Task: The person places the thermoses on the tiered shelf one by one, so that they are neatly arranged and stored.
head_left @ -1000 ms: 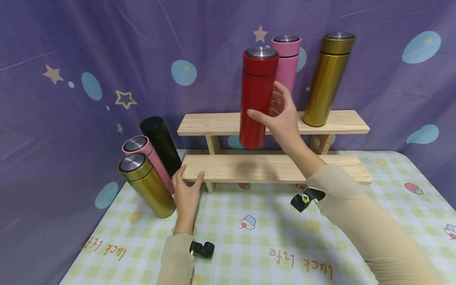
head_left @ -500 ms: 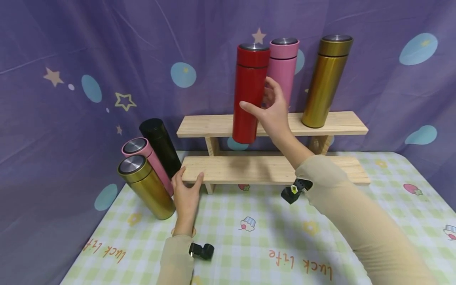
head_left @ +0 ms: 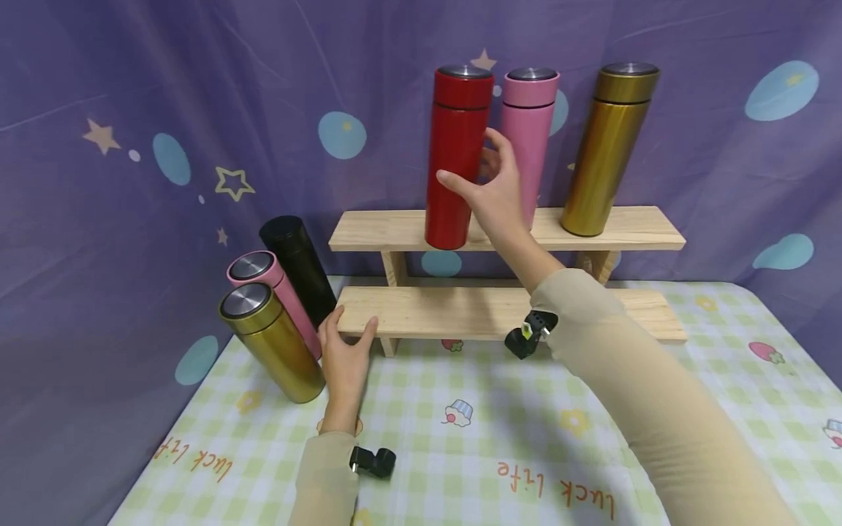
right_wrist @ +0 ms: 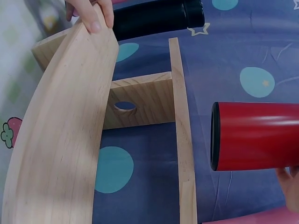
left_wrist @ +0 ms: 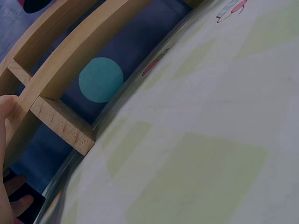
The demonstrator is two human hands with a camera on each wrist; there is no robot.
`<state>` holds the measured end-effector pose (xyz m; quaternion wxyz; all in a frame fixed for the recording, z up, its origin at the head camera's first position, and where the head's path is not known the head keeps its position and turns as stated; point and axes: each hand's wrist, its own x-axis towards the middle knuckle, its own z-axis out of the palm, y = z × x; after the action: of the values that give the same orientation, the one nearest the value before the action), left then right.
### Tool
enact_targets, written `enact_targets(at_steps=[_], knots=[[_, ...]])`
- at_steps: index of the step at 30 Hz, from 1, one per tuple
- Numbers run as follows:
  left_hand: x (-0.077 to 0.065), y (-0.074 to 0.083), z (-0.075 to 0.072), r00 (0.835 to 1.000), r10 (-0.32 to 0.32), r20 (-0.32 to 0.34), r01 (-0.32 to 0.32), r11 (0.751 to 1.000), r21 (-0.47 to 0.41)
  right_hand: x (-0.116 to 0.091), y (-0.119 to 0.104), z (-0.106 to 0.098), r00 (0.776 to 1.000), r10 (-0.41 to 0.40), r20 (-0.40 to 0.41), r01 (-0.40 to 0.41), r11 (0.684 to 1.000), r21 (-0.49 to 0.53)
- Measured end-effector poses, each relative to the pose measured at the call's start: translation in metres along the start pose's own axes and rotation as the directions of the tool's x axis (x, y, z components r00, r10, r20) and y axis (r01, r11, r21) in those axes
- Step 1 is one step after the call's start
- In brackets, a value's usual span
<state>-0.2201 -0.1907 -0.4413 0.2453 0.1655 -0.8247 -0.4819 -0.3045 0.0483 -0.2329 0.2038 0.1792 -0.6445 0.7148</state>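
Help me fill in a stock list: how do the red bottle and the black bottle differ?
The red bottle is bright red, while the black bottle is black. The red bottle's top shows a silvery disc, whereas the black bottle's top is dark. The right hand holds the red bottle up; the black bottle stands to the left of the wooden stand. Both are cylindrical and roughly upright.

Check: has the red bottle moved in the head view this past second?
Yes. The red bottle has gone left and up against the upper shelf: its base, previously below the front edge, is now about level with it.
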Motion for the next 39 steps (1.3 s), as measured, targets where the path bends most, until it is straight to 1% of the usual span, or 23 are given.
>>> enact_targets(at_steps=[5, 11, 14, 19, 28, 34, 39], knots=[[0.001, 0.000, 0.001, 1.000, 0.002, 0.004, -0.002, 1.000, -0.001, 0.008, 0.005, 0.004, 1.000, 0.012, -0.027, -0.012, 1.000, -0.014], [0.000, 0.000, 0.001, 1.000, 0.005, 0.002, -0.005, 1.000, 0.000, 0.015, 0.011, 0.010, 0.999, -0.009, -0.045, 0.008, 0.999, -0.031], [0.000, 0.000, 0.001, 1.000, 0.005, 0.004, -0.005, 1.000, 0.001, 0.017, 0.013, 0.011, 0.999, -0.001, -0.051, -0.001, 0.999, -0.037], [0.001, -0.001, 0.001, 1.000, 0.007, 0.000, -0.007, 1.000, 0.007, 0.021, 0.017, 0.013, 0.998, 0.024, -0.054, -0.027, 0.998, -0.049], [0.002, -0.001, -0.001, 1.000, 0.015, -0.010, -0.015, 1.000, 0.008, 0.028, 0.017, 0.021, 0.998, 0.040, -0.056, -0.041, 0.999, -0.026], [0.000, -0.001, -0.001, 1.000, 0.011, -0.005, -0.011, 1.000, 0.007, 0.031, 0.019, 0.024, 0.998, 0.042, -0.044, -0.044, 0.998, -0.049], [0.000, 0.000, 0.000, 1.000, 0.012, -0.002, -0.012, 1.000, 0.009, 0.035, 0.022, 0.024, 0.997, 0.039, -0.060, -0.044, 0.996, -0.077]])
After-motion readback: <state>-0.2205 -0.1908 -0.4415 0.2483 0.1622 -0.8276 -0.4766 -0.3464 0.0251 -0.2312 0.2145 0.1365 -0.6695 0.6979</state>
